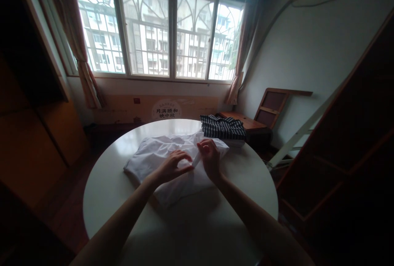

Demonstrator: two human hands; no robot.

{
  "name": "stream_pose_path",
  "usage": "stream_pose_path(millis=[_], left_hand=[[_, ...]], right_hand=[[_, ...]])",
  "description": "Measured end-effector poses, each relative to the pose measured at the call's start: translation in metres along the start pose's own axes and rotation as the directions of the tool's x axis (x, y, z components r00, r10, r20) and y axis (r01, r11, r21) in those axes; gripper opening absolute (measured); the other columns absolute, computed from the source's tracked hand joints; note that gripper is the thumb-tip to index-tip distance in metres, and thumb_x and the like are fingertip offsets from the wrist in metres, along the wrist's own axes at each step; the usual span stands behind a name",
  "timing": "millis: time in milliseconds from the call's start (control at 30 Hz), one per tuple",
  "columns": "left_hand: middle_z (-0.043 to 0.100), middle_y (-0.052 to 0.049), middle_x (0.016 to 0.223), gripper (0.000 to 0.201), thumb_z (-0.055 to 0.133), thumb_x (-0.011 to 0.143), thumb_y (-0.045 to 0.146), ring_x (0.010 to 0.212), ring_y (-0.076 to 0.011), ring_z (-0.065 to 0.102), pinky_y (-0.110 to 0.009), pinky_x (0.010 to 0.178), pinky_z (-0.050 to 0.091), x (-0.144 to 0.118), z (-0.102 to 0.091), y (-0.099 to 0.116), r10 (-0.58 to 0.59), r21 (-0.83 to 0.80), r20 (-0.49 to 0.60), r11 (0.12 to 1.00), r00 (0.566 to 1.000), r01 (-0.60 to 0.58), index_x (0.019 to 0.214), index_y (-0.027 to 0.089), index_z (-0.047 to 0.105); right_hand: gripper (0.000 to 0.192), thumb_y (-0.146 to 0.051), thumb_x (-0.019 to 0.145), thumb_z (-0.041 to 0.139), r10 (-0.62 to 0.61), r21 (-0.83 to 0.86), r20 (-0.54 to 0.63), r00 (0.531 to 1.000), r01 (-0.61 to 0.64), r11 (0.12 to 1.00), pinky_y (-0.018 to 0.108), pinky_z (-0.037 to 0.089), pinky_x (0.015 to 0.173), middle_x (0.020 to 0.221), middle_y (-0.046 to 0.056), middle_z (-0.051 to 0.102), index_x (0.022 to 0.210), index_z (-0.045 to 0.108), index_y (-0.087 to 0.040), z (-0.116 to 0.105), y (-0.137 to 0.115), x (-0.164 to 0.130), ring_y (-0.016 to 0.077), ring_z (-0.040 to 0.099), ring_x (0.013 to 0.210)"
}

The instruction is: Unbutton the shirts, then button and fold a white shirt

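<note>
Round white table (101, 200), crumpled white cotton garment (147, 157) at its centre, left hand (172, 166) flat and open on it, right hand (211, 157) pinching a fold, folded navy-striped cloth (223, 127) at far edge — apart.

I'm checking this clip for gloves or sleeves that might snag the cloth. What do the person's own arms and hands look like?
Both forearms are bare up to the picture's lower edge, with no sleeves in view. The left hand and right hand wear no gloves. No watch, bracelet or ring can be made out in this dim light.

Both forearms cut by the bottom edge; white cloth (154, 157) under the hands hidden; cupboard interiors too dark.
</note>
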State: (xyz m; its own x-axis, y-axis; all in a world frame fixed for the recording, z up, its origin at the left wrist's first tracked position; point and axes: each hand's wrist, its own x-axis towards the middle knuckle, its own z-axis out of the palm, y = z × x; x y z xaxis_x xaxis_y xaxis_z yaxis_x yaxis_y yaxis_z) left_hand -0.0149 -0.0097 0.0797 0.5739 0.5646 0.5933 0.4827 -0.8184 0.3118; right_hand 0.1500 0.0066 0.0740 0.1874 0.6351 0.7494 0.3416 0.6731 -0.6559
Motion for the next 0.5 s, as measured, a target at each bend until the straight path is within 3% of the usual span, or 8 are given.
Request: stream_pose_path(millis=[100,233,300,400,433,500], left_hand=[[0.06,0.0,0.069,0.02,0.059,0.072,0.037,0.068,-0.0138,0.053,-0.025,0.072,0.041,-0.002,-0.003,0.007,0.048,-0.083,0.244,0.996,0.969,-0.029,0.071,0.017,0.06],[0.053,0.003,0.056,0.024,0.05,0.079,0.032,0.051,-0.008,0.044,-0.019,0.051,0.037,-0.005,0.001,0.003,-0.065,-0.25,0.319,0.957,0.945,0.15,0.065,0.014,0.058],[0.053,0.003,0.056,0.025,0.048,0.079,0.032,0.051,-0.0077,0.043,-0.018,0.048,0.035,-0.004,0.001,0.002,-0.188,-0.329,0.265,0.904,0.946,0.272,0.065,0.013,0.057],[0.053,0.003,0.057,0.024,0.052,0.075,0.035,0.053,-0.0085,0.045,-0.019,0.048,0.037,0.001,-0.007,-0.002,-0.405,-0.494,0.045,0.786,0.913,0.372,0.065,0.013,0.056],[0.054,0.003,0.058,0.023,0.054,0.073,0.035,0.054,-0.0087,0.046,-0.019,0.049,0.038,0.003,-0.011,-0.005,-0.487,-0.567,-0.05,0.733,0.872,0.377,0.066,0.013,0.056],[0.055,0.003,0.06,0.02,0.059,0.068,0.033,0.056,-0.0091,0.049,-0.018,0.051,0.041,0.005,-0.023,-0.014,-0.656,-0.73,-0.222,0.602,0.721,0.323,0.068,0.013,0.056]], right_hand=[[0.017,-0.033,0.077,0.054,-0.025,0.008,-0.027,0.999,0.025,1.0,0.025,0.04,0.058,0.079,0.001,0.054,0.068,0.049,-0.02,-0.003,-0.006,0.002,0.012,0.05,0.064],[0.015,-0.033,0.077,0.053,-0.042,0.005,-0.022,0.999,0.043,0.999,0.025,0.042,0.061,0.08,0.002,0.054,0.071,0.05,-0.02,-0.005,-0.009,0.004,0.0135,0.051,0.071],[0.013,-0.033,0.078,0.052,-0.05,0.004,-0.068,0.996,0.051,0.999,0.026,0.043,0.064,0.084,0.002,0.053,0.078,0.051,-0.02,-0.008,-0.011,0.008,0.0136,0.051,0.074],[0.014,-0.032,0.081,0.047,-0.082,-0.01,-0.244,0.966,0.082,0.997,0.028,0.041,0.071,0.088,0.003,0.052,0.087,0.048,-0.019,-0.016,-0.01,0.016,0.0133,0.05,0.077],[0.013,-0.031,0.081,0.045,-0.093,-0.018,-0.301,0.949,0.092,0.996,0.028,0.04,0.072,0.088,0.003,0.051,0.087,0.047,-0.019,-0.019,-0.008,0.019,0.0132,0.05,0.077],[0.013,-0.031,0.082,0.042,-0.098,-0.035,-0.365,0.926,0.091,0.995,0.026,0.039,0.068,0.082,0.001,0.05,0.083,0.046,-0.019,-0.024,-0.003,0.022,0.0124,0.049,0.074]])
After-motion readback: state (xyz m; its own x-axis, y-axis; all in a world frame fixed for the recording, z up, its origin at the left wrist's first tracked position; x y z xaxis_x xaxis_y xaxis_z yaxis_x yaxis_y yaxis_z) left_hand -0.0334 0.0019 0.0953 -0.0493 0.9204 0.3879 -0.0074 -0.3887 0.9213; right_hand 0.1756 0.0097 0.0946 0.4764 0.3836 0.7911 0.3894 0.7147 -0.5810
